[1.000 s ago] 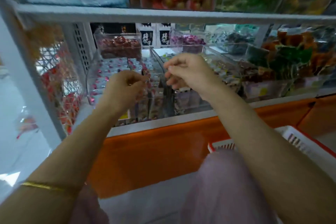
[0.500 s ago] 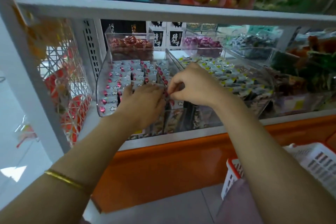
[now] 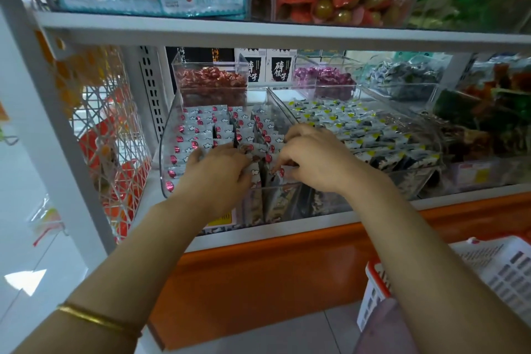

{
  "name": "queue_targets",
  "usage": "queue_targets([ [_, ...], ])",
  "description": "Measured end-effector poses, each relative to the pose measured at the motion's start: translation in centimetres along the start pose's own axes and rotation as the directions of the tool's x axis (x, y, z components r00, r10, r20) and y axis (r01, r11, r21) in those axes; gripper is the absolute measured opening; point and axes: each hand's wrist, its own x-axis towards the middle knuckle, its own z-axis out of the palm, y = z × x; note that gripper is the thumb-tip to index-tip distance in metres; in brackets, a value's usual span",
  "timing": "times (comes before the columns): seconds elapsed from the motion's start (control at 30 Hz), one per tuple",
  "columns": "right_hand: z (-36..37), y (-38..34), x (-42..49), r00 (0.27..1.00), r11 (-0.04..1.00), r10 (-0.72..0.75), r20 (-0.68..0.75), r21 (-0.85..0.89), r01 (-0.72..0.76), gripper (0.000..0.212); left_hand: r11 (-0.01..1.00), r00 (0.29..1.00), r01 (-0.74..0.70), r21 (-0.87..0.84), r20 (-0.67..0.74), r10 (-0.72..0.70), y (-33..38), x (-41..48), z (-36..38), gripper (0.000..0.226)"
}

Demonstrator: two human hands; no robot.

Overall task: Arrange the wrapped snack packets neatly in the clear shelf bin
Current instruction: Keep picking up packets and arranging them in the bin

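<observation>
A clear shelf bin (image 3: pixel 166 158) on the middle shelf holds rows of silver-white wrapped snack packets (image 3: pixel 201 127) with pink spots, standing on edge. Both of my hands are inside the front part of the bin, close together. My left hand (image 3: pixel 218 174) lies palm-down over the front rows, its fingers curled on a cloud-printed packet. My right hand (image 3: pixel 311 161) pinches a packet with a pink spot just to the right of it. The packets under my palms are hidden.
A second clear bin (image 3: pixel 353 123) of yellow-spotted packets adjoins on the right. Small bins of red candies (image 3: pixel 212 80) and purple candies (image 3: pixel 324 77) stand behind. The upper shelf edge (image 3: pixel 258 34) hangs overhead. A white wire rack (image 3: pixel 109 135) is left; a red-and-white basket (image 3: pixel 465 270) lower right.
My hands dropped from above the bin into its front rows and closed on packets. The view moved closer to the shelf.
</observation>
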Motion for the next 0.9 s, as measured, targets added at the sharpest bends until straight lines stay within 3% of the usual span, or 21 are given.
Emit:
queue_targets([
  [0.13, -0.4, 0.4, 0.1, 0.991, 0.980, -0.021, -0.131, 0.193, 0.046, 0.015, 1.000, 1.000, -0.008, -0.018, -0.020, 0.007, 0.0, 0.0, 0.0, 0.038],
  [0.27, -0.8, 0.5, 0.1, 0.962, 0.944, 0.006, -0.273, 0.320, 0.084, 0.013, 0.997, 0.995, -0.043, -0.061, -0.091, 0.037, 0.2, 0.0, -0.2, 0.038],
  [0.4, -1.6, 0.8, 0.0, 0.856, 0.888, 0.143, -0.497, 0.446, 0.111, 0.012, 0.946, 0.973, -0.078, -0.315, -0.230, 0.003, 0.8, -0.1, -1.4, 0.033],
  [0.5, -2.0, 1.2, -0.2, 0.767, 0.763, 0.305, -0.565, 0.627, 0.159, 0.010, 0.868, 0.979, -0.096, -0.487, -0.202, -0.006, 1.2, -0.3, -2.2, 0.035],
  [0.6, -1.7, 1.1, -0.1, 0.750, 0.506, 0.500, -0.434, 0.849, 0.154, 0.011, 0.764, 0.991, -0.076, -0.641, -0.131, -0.012, 1.5, -0.6, -2.5, 0.017],
  [0.7, -1.1, 0.9, -0.1, 0.776, 0.252, 0.575, -0.261, 0.958, 0.136, 0.011, 0.584, 0.984, 0.038, -0.811, -0.071, -0.162, 1.0, -0.4, -2.6, 0.017],
  [0.8, -0.9, 0.8, -0.4, 0.857, -0.011, 0.505, -0.105, 0.992, 0.128, 0.011, 0.226, 0.943, 0.157, -0.961, 0.078, -0.323, 0.5, -0.2, -2.9, 0.022],
  [0.9, -0.6, 0.7, -0.6, 0.918, -0.232, 0.396, 0.010, 0.968, 0.090, 0.016, -0.090, 0.909, 0.146, -0.985, 0.170, -0.379, 0.1, -0.2, -3.2, 0.023],
])
